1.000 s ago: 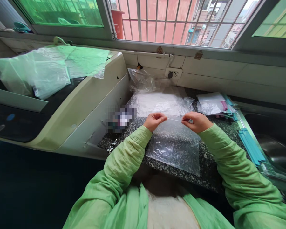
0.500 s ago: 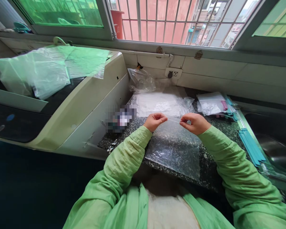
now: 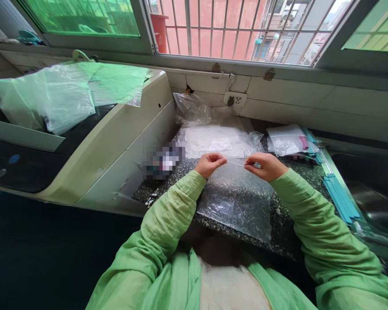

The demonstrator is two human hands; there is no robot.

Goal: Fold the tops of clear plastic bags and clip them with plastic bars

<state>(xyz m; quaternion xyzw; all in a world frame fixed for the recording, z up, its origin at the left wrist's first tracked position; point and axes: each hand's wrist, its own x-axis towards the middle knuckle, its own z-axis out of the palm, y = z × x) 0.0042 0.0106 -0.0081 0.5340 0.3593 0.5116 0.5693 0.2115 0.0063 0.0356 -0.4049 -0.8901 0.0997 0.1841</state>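
Observation:
A clear plastic bag [image 3: 236, 206] lies over the front part of the speckled counter, its near corner reaching the edge. My left hand [image 3: 211, 164] pinches the bag's far edge between thumb and fingers. A short way to the right, my right hand [image 3: 265, 166] is closed on the same edge, its thumb and forefinger pressed together. The strip of edge between the two hands looks straight and taut. Just beyond them rests a stack of clear plastic bags [image 3: 218, 140].
Packed pouches with pink and teal pieces [image 3: 287, 140] sit back right, near teal strips [image 3: 341, 198] beside a metal sink [image 3: 380, 204]. A beige machine [image 3: 142, 116] with plastic sheets [image 3: 71, 92] on top stands left. A wall socket [image 3: 235, 100] is behind. Barred windows line the back.
Almost nothing differs. My right hand has shifted very slightly to the right; my left hand and the bag stay in place.

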